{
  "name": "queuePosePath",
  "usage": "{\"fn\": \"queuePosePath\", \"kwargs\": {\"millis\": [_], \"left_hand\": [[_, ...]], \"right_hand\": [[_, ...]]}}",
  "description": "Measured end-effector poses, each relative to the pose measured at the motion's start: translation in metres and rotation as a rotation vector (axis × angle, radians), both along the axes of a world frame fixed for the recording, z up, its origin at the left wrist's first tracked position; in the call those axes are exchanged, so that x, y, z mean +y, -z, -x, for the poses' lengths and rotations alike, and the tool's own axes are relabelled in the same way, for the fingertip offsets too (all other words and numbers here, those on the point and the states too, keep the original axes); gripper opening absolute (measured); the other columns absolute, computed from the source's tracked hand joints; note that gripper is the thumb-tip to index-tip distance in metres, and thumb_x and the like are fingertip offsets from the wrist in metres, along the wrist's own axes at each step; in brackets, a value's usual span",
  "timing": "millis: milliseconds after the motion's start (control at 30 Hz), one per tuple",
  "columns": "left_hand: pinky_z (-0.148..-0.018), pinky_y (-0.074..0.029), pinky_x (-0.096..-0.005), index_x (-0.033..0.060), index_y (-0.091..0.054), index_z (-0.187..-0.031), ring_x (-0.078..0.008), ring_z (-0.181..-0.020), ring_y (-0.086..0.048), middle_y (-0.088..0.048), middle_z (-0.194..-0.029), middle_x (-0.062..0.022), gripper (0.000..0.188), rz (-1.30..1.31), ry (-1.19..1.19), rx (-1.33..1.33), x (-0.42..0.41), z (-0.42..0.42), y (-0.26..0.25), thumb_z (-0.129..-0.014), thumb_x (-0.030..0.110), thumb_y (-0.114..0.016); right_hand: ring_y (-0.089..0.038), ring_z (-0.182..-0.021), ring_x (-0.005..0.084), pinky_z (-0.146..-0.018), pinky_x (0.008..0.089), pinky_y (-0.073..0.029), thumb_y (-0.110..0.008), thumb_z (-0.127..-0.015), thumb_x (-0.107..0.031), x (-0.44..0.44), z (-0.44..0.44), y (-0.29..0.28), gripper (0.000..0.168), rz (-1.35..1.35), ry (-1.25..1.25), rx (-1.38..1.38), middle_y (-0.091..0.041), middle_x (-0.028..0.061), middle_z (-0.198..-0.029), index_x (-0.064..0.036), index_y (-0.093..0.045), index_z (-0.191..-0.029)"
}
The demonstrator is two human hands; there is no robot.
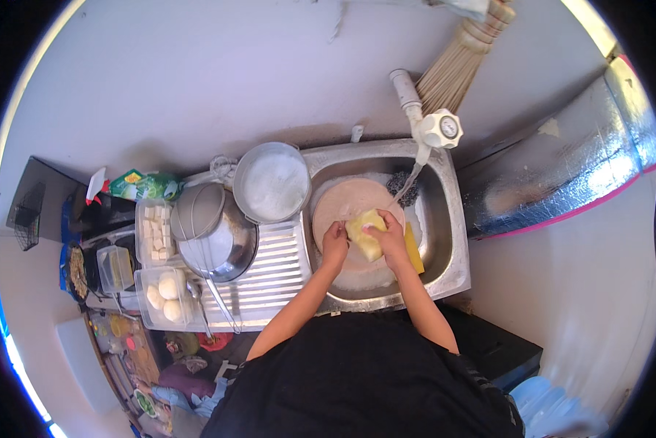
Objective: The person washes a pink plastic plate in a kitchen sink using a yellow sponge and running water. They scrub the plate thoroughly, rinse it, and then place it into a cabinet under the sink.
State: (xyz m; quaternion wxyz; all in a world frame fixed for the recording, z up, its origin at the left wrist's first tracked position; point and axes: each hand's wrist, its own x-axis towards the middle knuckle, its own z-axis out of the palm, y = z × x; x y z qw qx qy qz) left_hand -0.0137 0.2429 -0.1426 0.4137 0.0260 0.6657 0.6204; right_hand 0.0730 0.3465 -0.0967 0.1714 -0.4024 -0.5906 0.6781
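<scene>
My right hand grips a pale yellow, wet-looking piece, likely a sponge, with its thumb across the front. At the piece's left edge, the curled fingers of my left hand pinch it. Both hands are over a round pinkish-beige board or basin in the steel sink. Water runs from the white plastic tap just beyond my hands. A flat yellow piece lies by my right wrist, partly hidden. A dark mesh scourer sits at the sink's back.
Left of the sink, a pot of cloudy water, a steel bowl under a strainer, and tubs of white cubes and dough-like balls crowd the ribbed drainboard. A straw broom hangs behind. Another person's sleeve shows lower left.
</scene>
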Motion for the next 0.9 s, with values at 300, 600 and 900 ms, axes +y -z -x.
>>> {"fn": "queuePosePath", "kwargs": {"millis": [300, 600, 900], "left_hand": [[-0.053, -0.036, -0.0235, 0.0053, -0.061, -0.107, -0.006, -0.056, -0.044, -0.055, -0.071, 0.0002, 0.021, -0.064, 0.164, 0.281, -0.002, 0.004, -0.005, -0.092, 0.008, -0.046], [-0.063, -0.045, -0.0306, 0.0013, -0.059, -0.098, -0.0143, -0.064, -0.058, -0.06, -0.069, -0.0077, 0.015, 0.016, 0.221, 0.315, -0.01, 0.011, -0.004, -0.088, 0.007, -0.049], [-0.071, -0.047, -0.0487, 0.0022, -0.051, -0.112, -0.0409, -0.082, -0.063, -0.064, -0.083, -0.0233, 0.029, 0.267, 0.46, 0.575, -0.012, 0.008, -0.023, -0.084, 0.007, -0.048]], "right_hand": [[-0.058, -0.092, 0.0307, -0.077, 0.0404, -0.05, -0.064, -0.066, -0.003, 0.015, 0.014, -0.004, 0.033, -1.099, -0.404, -0.273, -0.058, 0.013, -0.092, -0.003, -0.065, -0.099], [-0.059, -0.092, 0.0293, -0.073, 0.0407, -0.051, -0.062, -0.069, -0.008, 0.0, 0.018, -0.014, 0.022, -1.135, -0.407, -0.349, -0.059, 0.0134, -0.092, -0.001, -0.059, -0.089], [-0.059, -0.088, 0.0299, -0.067, 0.0438, -0.051, -0.064, -0.068, -0.011, -0.006, 0.025, -0.026, 0.022, -1.126, -0.482, -0.435, -0.059, 0.0115, -0.087, -0.005, -0.059, -0.089]]}}
